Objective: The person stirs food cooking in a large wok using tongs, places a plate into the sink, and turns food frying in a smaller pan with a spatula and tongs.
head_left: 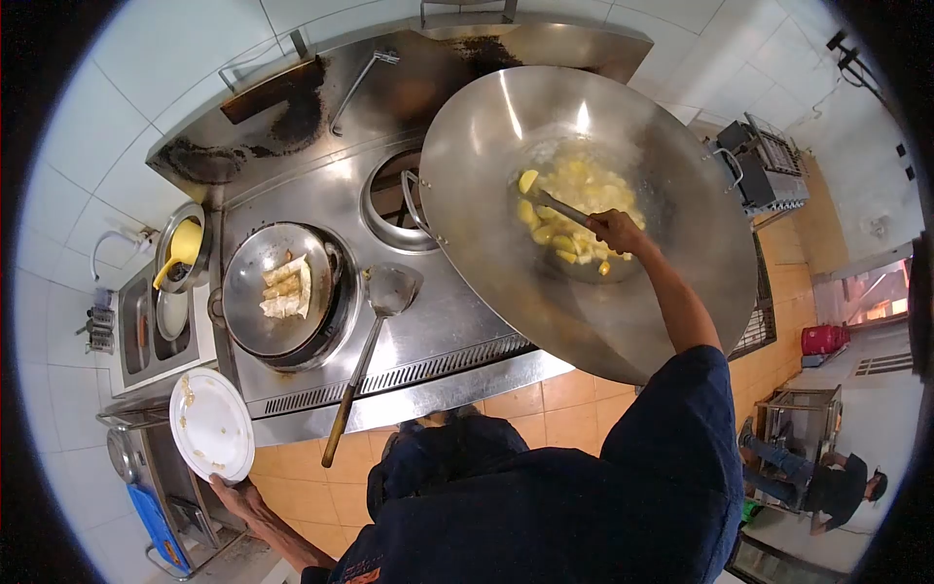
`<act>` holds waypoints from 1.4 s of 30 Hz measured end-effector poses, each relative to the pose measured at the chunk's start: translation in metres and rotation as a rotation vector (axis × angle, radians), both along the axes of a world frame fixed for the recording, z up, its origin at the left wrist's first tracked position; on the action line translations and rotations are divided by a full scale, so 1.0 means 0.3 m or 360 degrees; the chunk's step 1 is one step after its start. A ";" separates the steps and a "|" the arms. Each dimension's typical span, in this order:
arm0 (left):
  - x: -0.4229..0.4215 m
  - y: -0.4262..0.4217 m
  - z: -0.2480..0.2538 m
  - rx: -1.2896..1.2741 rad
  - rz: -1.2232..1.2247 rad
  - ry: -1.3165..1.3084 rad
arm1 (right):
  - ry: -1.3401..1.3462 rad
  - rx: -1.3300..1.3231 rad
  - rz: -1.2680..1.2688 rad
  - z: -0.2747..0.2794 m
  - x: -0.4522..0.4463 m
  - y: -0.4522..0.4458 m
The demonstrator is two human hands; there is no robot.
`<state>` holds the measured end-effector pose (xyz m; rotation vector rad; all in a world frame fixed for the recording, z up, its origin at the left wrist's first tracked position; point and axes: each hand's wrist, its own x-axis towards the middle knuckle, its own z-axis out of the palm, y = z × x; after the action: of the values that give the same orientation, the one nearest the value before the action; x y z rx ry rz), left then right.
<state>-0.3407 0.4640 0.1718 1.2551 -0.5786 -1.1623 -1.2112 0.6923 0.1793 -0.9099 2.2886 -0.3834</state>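
My left hand (233,494) grips the rim of a white oval plate (216,428) with a few yellowish food bits on it, held out left of the stove front. Over the large steel wok (477,243), my right hand (615,234) is closed around the handle of a utensil (564,206). Its far end reaches into yellow chunks (582,190) cooking in steaming liquid; one piece (528,181) sits at that end. Whether the utensil is a ladle or a spatula I cannot tell.
A smaller wok (248,326) holds folded flat pieces of food (287,292). A long-handled ladle (362,375) lies across the steel stove (428,321), its handle overhanging the edge. Left is a sink (136,331) with a yellow scoop (183,243) in a basin. Another person (837,492) stands far right.
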 end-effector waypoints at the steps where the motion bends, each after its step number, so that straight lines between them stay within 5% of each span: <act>1: -0.005 -0.003 0.003 0.0004 0.0011 -0.0004 | -0.0002 -0.0022 0.0007 0.000 0.008 -0.006; 10: -0.102 0.031 0.101 0.0072 0.0049 0.0037 | -0.0392 -0.0029 -0.0393 0.056 0.027 -0.044; 25: -0.075 0.031 0.072 -0.0008 0.0024 -0.0009 | -0.0184 0.0050 -0.0150 0.206 -0.051 0.129; 33: -0.060 0.001 0.033 -0.0093 -0.0070 0.0047 | 0.0016 0.0118 -0.0865 0.238 -0.187 0.457; 36: -0.040 -0.026 0.010 -0.0008 -0.0077 0.0039 | -0.0217 0.0150 -0.1020 0.205 -0.178 0.480; 42: -0.076 -0.022 0.049 0.0041 -0.0020 0.0037 | -0.0365 -0.0119 -0.0895 0.115 -0.137 0.339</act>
<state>-0.3636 0.4574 0.1867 1.2600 -0.5567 -1.1969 -1.2525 0.7940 0.2140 -0.2187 2.2915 -0.7732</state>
